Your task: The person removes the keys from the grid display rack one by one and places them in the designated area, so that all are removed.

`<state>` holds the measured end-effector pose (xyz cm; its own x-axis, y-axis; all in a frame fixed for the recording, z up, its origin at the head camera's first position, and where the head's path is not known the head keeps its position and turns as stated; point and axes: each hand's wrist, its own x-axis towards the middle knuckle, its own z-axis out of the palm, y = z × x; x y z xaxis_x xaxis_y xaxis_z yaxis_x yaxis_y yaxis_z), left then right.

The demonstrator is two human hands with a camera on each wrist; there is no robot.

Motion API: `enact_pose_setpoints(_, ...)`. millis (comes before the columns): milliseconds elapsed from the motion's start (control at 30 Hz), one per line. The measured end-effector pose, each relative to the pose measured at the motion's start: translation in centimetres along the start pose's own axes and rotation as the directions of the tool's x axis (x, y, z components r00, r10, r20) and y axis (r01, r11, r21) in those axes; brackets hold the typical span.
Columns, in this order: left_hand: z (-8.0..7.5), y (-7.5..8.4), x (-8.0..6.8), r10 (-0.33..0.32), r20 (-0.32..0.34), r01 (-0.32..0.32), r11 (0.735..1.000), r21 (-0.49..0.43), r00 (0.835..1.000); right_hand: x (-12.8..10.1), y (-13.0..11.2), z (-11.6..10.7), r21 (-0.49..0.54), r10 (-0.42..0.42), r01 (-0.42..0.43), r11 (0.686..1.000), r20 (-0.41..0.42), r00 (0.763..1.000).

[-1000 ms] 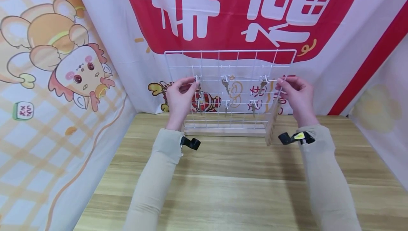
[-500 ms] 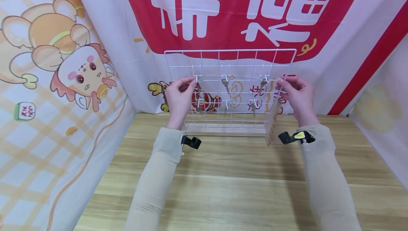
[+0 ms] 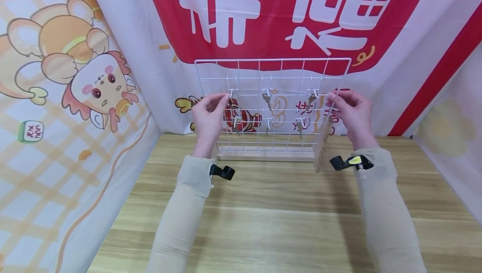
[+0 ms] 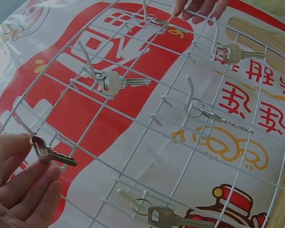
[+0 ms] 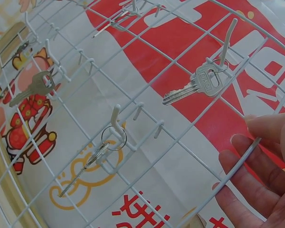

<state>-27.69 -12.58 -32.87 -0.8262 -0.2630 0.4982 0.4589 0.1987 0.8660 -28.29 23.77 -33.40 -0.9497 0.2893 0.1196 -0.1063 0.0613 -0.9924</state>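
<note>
A small key [image 4: 51, 153] is pinched in the left hand [image 3: 208, 116], just beside the white wire rack [image 3: 273, 68]. It looks just off its hook, I think. The right hand [image 3: 350, 114] grips the rack's edge. Next, pull the key away gently.

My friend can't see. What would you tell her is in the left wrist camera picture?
A left hand pinches a small key at a white wire grid. Four more keys hang on its hooks, with a red banner behind.
</note>
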Motion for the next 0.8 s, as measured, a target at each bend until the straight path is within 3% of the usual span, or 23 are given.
enact_pose_setpoints(133, -0.2, 0.1, -0.1, -0.013, -0.004, 0.013, 1.0, -0.016, 1.0, 0.1, 0.1, -0.1, 0.012, 0.006, -0.006, 1.0, -0.001, 1.0)
enact_pose_setpoints(400, -0.6, 0.8, -0.5, -0.037, 0.003, 0.037, 0.989, -0.14, 0.999, 0.1, 0.0, -0.1, 0.019, 0.013, -0.013, 1.0, 0.007, 1.0)
enact_pose_setpoints(600, -1.0, 1.7, -0.9, -0.012, 0.008, 0.014, 0.988, -0.154, 1.0, 0.1, 0.0, -0.1, 0.025, 0.017, -0.018, 1.0, 0.008, 1.0)
enact_pose_setpoints(800, -1.6, 1.9, -1.6, -0.024, 0.041, 0.029, 0.989, -0.143, 0.999, 0.1, 0.0, 0.0, 0.029, 0.009, -0.009, 1.0, 0.005, 1.0)
